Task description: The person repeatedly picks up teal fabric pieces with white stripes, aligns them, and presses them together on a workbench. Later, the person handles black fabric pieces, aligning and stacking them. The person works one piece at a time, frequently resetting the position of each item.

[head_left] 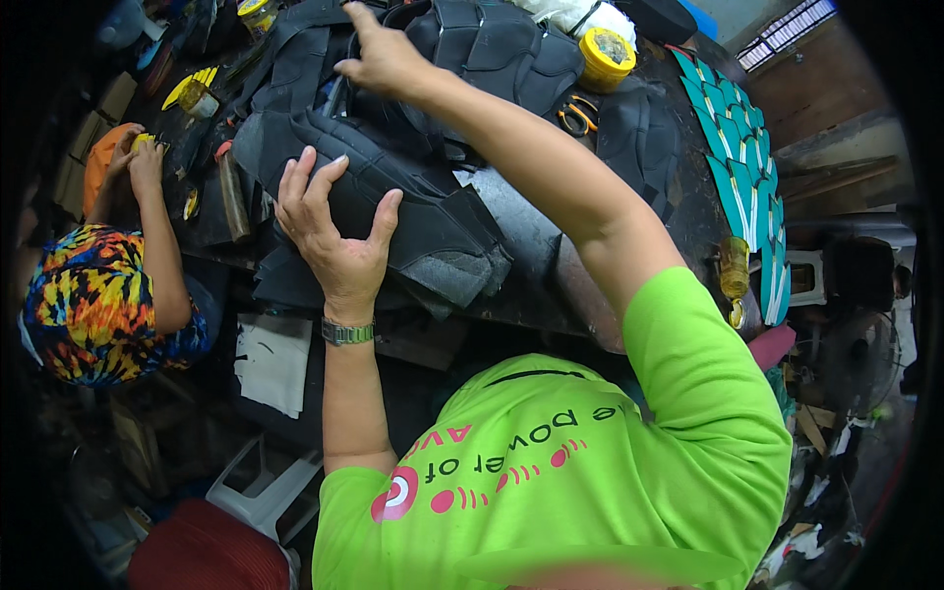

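Note:
Spread fingers of my left hand (332, 231) rest on a stack of black stitched fabric pieces (433, 231) at the near edge of the dark worktable. Nothing is gripped in that hand. Farther off, my right hand (388, 57) reaches across to the left over more black stitched pieces (482, 39). Its index finger and thumb are stretched apart, and I see nothing between them; the other fingers are partly hidden. Orange-handled scissors (577, 116) lie to the right of the black pieces. A grey sheet-like surface (516, 211) shows beneath my right forearm.
Rows of teal pieces with white strips (733, 147) line the right edge. A yellow tub (607, 59) stands at the back, a glass jar (734, 265) at the right. A hammer (233, 192) lies left, near a co-worker (108, 295). A white stool (261, 492) stands below.

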`<state>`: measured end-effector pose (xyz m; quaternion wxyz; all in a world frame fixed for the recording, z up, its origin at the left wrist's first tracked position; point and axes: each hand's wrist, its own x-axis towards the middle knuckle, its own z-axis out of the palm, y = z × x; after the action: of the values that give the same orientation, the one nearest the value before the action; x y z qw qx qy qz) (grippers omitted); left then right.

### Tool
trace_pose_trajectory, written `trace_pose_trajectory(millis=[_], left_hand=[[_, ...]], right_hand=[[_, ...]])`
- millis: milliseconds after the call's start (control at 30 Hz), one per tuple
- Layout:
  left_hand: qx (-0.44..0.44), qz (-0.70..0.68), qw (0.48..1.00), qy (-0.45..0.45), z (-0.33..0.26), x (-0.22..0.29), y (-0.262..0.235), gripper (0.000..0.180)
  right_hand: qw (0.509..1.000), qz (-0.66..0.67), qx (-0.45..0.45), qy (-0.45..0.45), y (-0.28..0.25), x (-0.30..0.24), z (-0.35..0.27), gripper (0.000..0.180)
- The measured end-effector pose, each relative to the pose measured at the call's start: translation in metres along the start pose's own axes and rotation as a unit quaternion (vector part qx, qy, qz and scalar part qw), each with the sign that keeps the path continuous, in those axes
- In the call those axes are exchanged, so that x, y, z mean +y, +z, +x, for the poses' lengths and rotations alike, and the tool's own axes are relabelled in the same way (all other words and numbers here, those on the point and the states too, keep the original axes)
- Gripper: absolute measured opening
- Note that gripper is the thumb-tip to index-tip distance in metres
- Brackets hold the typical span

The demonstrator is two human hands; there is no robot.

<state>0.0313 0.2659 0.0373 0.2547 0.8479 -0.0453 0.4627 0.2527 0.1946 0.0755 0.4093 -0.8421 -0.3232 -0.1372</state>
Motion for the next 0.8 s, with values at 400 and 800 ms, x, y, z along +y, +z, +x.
trace_pose_trajectory(millis=[400,800], left_hand=[[-0.001,-0.001,1.000,-0.010,-0.001,-0.008,0.005,0.066],[0.010,-0.009,1.000,-0.009,-0.006,-0.006,-0.001,0.065]], right_hand=[[0.985,0.067,0.102,0.121,0.053,0.057,0.042,0.094],[0.979,-0.150,-0.083,0.115,0.074,0.023,0.034,0.126]])
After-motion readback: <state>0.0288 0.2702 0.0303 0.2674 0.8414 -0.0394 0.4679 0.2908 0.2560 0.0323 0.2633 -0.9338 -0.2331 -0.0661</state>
